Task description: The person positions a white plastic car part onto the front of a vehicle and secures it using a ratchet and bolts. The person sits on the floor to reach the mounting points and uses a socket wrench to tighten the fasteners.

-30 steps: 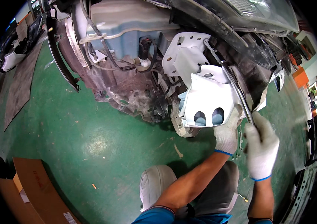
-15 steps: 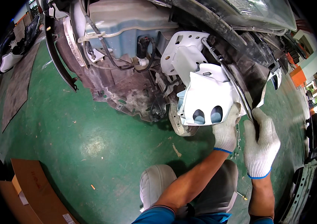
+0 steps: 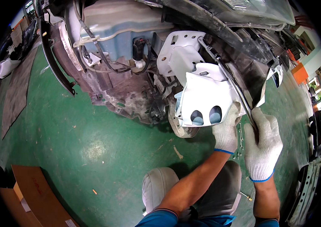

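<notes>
A white metal bracket [image 3: 206, 96], with two oval holes near its lower edge, is fixed to the front of a car body. My left hand [image 3: 226, 130], in a white knitted glove with a blue cuff, is closed on the bracket's lower right edge. In the same kind of glove, my right hand [image 3: 263, 145] wraps round the lower end of a long socket wrench [image 3: 237, 84]. The wrench runs up along the bracket's right side, and its head is at the upper right corner of the flange [image 3: 183, 39]. What the head sits on is hidden.
Left of the bracket hang a bluish plastic tank [image 3: 119, 38] and a torn dark liner [image 3: 126, 96]. A headlight [image 3: 259, 15] is above right. Small bolts [image 3: 239, 151] and a wrench [image 3: 240, 134] lie on the green floor. A cardboard box [image 3: 39, 196] stands lower left.
The car and bracket sit slightly further left in the picture, as the view has shifted a little. Both hands keep their holds, and the wrench stays at nearly the same angle.
</notes>
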A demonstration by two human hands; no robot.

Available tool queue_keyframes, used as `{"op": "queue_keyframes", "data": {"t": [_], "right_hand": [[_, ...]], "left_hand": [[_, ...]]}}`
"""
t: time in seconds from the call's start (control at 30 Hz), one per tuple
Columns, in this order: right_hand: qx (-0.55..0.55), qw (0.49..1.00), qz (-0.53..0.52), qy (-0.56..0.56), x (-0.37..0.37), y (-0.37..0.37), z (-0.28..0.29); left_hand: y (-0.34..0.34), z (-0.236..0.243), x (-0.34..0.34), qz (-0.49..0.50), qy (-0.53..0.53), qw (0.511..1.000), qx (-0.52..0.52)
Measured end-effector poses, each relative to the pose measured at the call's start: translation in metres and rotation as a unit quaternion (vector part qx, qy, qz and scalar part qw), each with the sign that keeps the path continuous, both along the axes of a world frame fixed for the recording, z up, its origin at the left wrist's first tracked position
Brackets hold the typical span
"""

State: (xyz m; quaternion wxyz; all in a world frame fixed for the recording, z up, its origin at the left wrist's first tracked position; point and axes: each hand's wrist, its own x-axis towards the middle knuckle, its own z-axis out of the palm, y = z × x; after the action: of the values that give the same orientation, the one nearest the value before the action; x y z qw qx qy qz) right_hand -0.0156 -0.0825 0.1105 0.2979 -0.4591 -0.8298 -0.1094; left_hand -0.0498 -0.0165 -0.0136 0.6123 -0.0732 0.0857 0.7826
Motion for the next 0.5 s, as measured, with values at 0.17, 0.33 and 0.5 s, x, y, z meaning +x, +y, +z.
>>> {"op": "queue_keyframes", "data": {"t": [0.17,0.33,0.5], "right_hand": [[-0.279,0.912,-0.07,0.293,-0.006,-0.001,0.013],[-0.499,0.676,0.02,0.542,0.012,0.013,0.022],[-0.186,0.963,-0.025,0.195,-0.004,0.001,0.012]], "left_hand": [[0.0,-0.001,-0.001,-0.004,-0.006,1.0,0.008],[-0.005,0.008,0.001,0.016,0.001,1.0,-0.012],[-0.006,0.007,-0.004,0.003,0.013,1.0,-0.028]]}}
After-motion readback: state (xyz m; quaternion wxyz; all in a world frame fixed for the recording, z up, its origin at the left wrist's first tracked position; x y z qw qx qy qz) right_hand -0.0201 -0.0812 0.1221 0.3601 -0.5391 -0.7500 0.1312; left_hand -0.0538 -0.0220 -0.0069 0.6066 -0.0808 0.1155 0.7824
